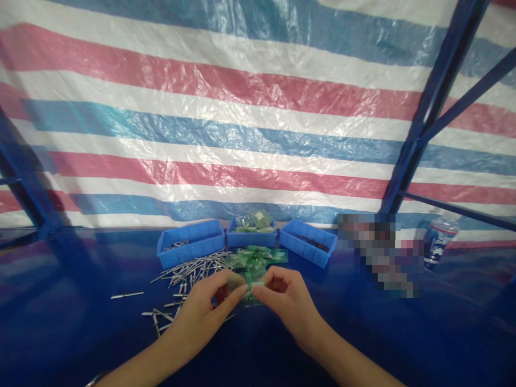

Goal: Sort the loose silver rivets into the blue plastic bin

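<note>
My left hand and my right hand meet over the middle of the blue table. Thumbs and fingers of both are pinched on a small clear green plastic bag, stretched between them. Its contents, if any, cannot be made out. Just beyond lies a pile of green plastic bags. Silvery pop rivets are strewn in a heap left of the bags, and some lie partly hidden behind my left hand and forearm.
Along the back stand three blue bins: the left bin holds some rivets, the middle bin plastic bags, the right bin small dark pieces. A plastic bottle stands at far right, near a blurred-out patch. Behind hangs a striped tarp with blue metal posts.
</note>
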Demonstrator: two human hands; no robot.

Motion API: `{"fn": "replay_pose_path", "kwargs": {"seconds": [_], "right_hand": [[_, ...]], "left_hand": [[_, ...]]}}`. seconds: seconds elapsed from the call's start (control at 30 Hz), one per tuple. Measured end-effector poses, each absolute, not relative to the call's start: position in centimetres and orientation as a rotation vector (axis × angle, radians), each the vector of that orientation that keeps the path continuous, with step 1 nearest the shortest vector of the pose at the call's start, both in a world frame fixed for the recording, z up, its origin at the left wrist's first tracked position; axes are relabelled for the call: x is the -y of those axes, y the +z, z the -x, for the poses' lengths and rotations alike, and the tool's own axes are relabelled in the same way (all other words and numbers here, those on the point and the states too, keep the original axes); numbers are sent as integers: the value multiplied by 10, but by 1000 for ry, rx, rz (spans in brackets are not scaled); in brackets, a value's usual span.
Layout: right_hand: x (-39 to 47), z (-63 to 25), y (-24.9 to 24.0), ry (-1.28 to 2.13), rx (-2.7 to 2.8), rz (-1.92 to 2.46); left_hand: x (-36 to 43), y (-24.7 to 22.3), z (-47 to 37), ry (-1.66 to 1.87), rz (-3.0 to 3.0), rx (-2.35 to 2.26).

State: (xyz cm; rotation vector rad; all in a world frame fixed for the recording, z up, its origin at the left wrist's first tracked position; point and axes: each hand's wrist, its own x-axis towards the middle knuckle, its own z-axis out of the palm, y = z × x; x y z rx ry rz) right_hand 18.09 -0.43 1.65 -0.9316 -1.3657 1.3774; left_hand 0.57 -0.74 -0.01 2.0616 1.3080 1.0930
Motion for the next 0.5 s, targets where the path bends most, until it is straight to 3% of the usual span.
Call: {"fn": "replay_pose_path", "kwargs": {"seconds": [0.5], "right_hand": [[3, -182, 11, 1244, 1532, 1022]], "left_hand": [[10, 1, -5, 1043, -1969, -1283]]}}
